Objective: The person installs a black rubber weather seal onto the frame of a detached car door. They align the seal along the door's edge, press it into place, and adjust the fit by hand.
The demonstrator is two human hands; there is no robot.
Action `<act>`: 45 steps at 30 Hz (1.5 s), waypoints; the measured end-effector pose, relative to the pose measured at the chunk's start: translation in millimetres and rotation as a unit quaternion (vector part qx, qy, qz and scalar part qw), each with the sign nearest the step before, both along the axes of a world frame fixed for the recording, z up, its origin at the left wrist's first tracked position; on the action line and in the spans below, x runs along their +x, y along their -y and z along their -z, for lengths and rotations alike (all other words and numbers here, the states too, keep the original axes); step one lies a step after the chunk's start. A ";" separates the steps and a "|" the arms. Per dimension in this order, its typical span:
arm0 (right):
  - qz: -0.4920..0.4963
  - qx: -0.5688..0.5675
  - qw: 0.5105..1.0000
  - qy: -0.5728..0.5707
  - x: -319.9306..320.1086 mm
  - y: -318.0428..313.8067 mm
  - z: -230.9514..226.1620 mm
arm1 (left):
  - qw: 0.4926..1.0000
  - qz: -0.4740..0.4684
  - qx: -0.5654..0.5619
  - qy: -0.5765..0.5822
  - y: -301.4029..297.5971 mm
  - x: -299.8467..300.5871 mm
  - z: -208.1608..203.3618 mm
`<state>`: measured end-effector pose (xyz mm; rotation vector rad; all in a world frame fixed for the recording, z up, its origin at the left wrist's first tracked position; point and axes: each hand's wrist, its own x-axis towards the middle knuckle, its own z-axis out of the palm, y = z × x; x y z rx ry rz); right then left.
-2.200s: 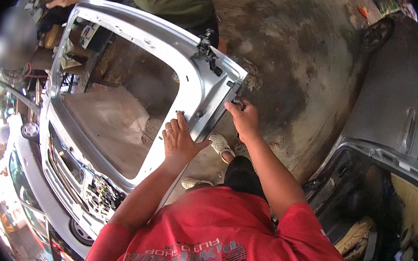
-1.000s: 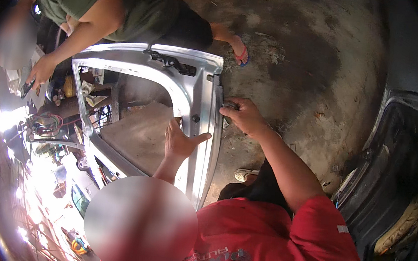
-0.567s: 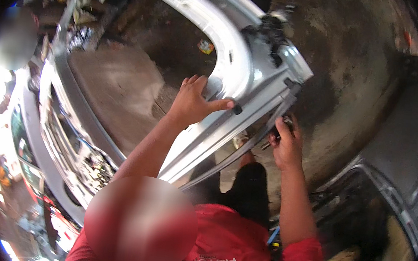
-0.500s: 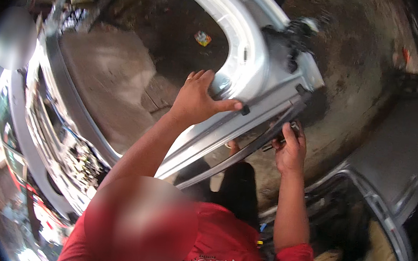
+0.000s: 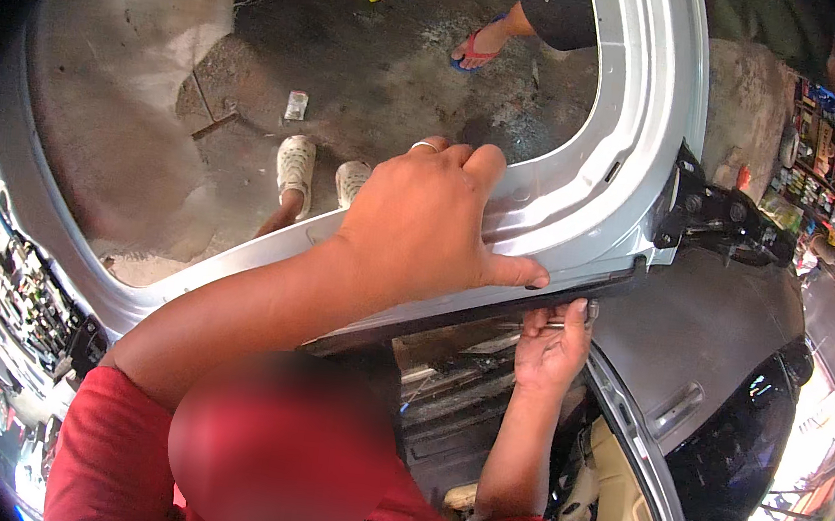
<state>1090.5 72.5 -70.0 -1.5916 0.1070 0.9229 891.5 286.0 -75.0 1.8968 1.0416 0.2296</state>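
A silver car panel [image 5: 643, 111] with a large rounded opening stretches across in front of me. My left hand [image 5: 422, 216] is clamped over its near edge, fingers curled over the opening's rim and thumb on the outer side, by a black rubber strip [image 5: 462, 317]. Below the strip, my right hand [image 5: 551, 359] is turned palm up with bent fingers. It pinches a small shiny metal tool [image 5: 556, 324], mostly hidden by the fingers, so its exact kind is unclear. A black hinge [image 5: 718, 214] is fixed at the panel's right corner.
Pale clogs [image 5: 294, 170] on feet show through the opening, as does another person's foot in a flip-flop [image 5: 480, 48]. A dark grey car [image 5: 703, 318] with an open doorway and beige seat [image 5: 620, 501] stands at right. Crowded shelves [image 5: 820, 149] are at far right.
The view has swung, and the panel now lies more level across it. Another person's leg has come into view. My left hand still grips the panel; my right hand stays under the black strip.
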 end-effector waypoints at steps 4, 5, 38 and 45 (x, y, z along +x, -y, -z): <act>-0.009 -0.004 1.000 -0.013 -5.2 -10.2 -11.3 | 1.000 -0.010 -0.010 0.027 -0.3 -0.6 2.4; -0.018 -0.016 1.000 -0.018 -5.8 -14.1 -18.0 | 0.999 -0.010 -0.013 0.029 -0.8 0.1 2.2; -0.017 -0.010 0.993 -0.120 30.2 25.1 -1.3 | 0.996 -0.011 -0.043 0.081 1.0 -6.9 14.2; -0.052 -0.006 0.990 -0.130 44.5 37.7 -7.3 | 0.995 -0.010 -0.052 0.083 0.6 -5.4 14.5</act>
